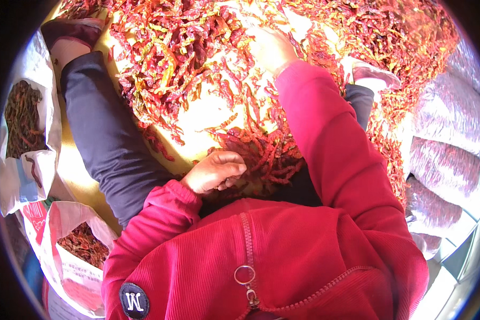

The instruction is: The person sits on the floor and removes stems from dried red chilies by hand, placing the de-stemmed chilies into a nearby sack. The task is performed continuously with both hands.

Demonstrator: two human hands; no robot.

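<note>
I note: L hand (216, 170), ctr, fingers curled together; R hand (272, 49), upper ctr, can't tell fingers (glare); wrinkled dried red chillies (269, 154) close, prob. for reach.

Dried red peppers (189, 40) lie loose in 3 masses, long, thin, wrinkled and curled, overlapping at every angle. A broad layer (144, 80) runs from the upper left to the upper centre of the frame, mostly deep red with orange-yellow patches (glare bleaches part of it). A denser spread (392, 40) covers the upper right and trails down the right side. A small, darker heap (274, 162) sits near the centre.
</note>
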